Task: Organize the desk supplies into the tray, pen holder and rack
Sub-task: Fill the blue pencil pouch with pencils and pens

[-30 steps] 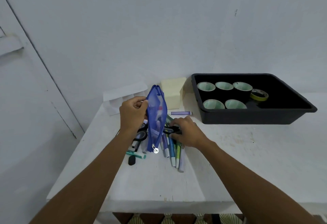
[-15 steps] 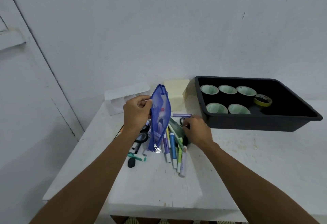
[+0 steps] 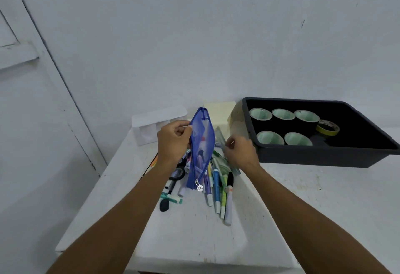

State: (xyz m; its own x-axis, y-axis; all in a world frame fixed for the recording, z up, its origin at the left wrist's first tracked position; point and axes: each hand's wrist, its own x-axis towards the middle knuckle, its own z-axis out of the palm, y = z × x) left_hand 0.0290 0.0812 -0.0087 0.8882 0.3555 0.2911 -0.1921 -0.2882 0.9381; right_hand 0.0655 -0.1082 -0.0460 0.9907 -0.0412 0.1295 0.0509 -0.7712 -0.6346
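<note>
My left hand (image 3: 173, 140) holds a blue mesh zip pouch (image 3: 201, 144) upright over the pile, zipper pull hanging at its lower end. Under and beside it lies a heap of pens and markers (image 3: 217, 189) on the white table. My right hand (image 3: 239, 152) is just right of the pouch, fingers closed on a clear greenish ruler (image 3: 220, 135) that slants from behind the pouch down past the wrist. A black tray (image 3: 324, 155) stands to the right with several pale green cups (image 3: 269, 138) and a yellow tape roll (image 3: 328, 127) in it.
A white plastic rack (image 3: 158, 122) and a cream box (image 3: 218, 113) stand against the wall behind the pile. A small black tape roll (image 3: 177, 173) and a black oval piece (image 3: 164, 205) lie at the pile's left. The table's left edge is close to the pile.
My right hand has left the middle of the pile and moved back and right toward the tray's corner, taking the ruler's end with it. The left hand still holds the pouch.
</note>
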